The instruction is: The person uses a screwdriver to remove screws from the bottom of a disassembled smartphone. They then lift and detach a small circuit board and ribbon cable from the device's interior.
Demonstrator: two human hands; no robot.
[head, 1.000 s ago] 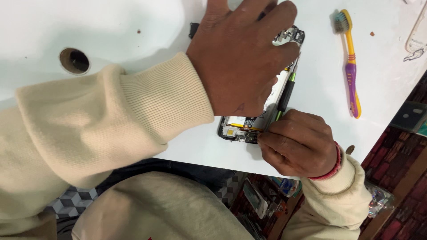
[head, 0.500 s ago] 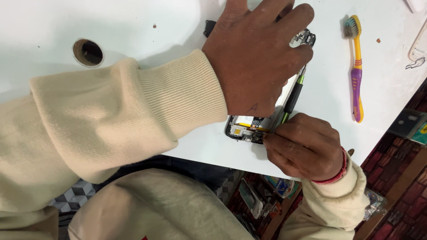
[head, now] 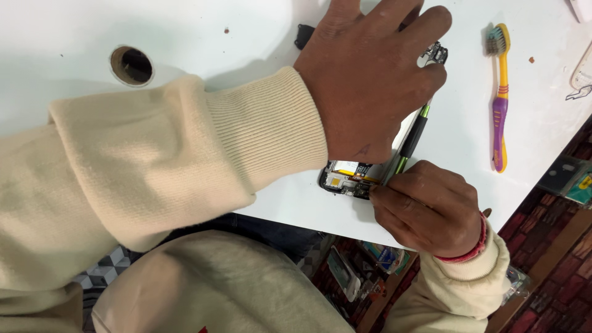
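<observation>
**Both hands on an opened phone at the surface's edge**

I see my left hand (head: 370, 80) spread flat over an opened phone (head: 357, 176), covering most of it; only its near end, with exposed circuitry and a yellow strip, shows below my wrist. My right hand (head: 428, 206) pinches a thin tool with a black and green handle (head: 412, 140), its fingertips (head: 379, 192) right at the phone's exposed end. The phone lies on a white surface (head: 246, 37) close to its near edge. Well to the right lies a yellow and purple toothbrush (head: 501, 92). A round hole (head: 131, 65) sits in the surface to the left. Cream sleeves (head: 154, 179) cover both arms.
</observation>
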